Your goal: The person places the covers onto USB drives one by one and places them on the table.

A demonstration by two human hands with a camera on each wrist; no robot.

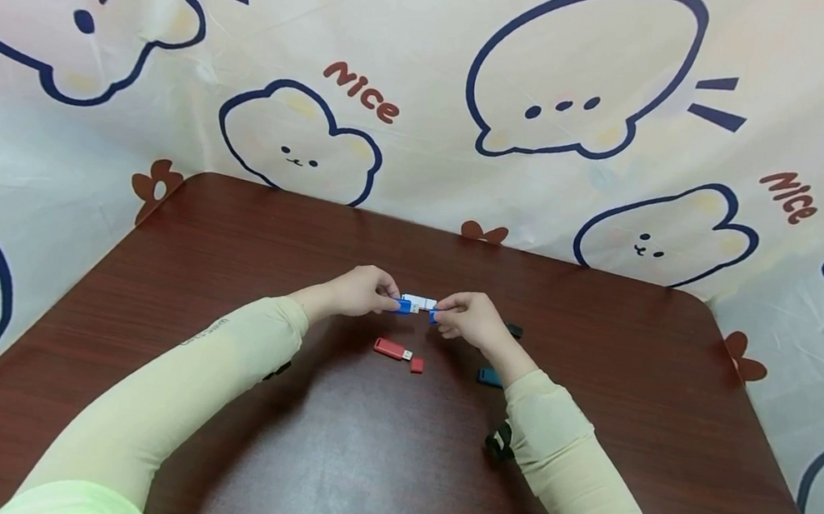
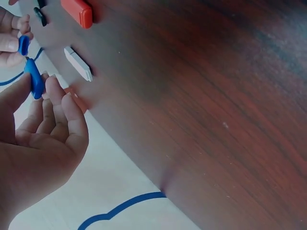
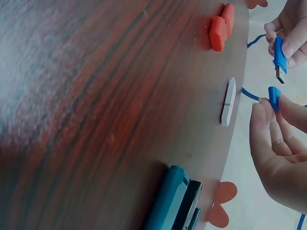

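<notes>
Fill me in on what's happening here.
A person's left hand pinches a blue USB stick while the right hand pinches a blue cap. The two are apart, the stick's metal plug bare. On the dark table, a red stick lies uncapped beside a red cap, with a white stick and a teal stick also there.

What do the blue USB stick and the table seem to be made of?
Blue USB stick: probably smooth plastic, going by its even, solid colour; its silvery plug looks like metal.
Table: wood or wood-look laminate, satin; dark grain and a soft sheen show.
</notes>
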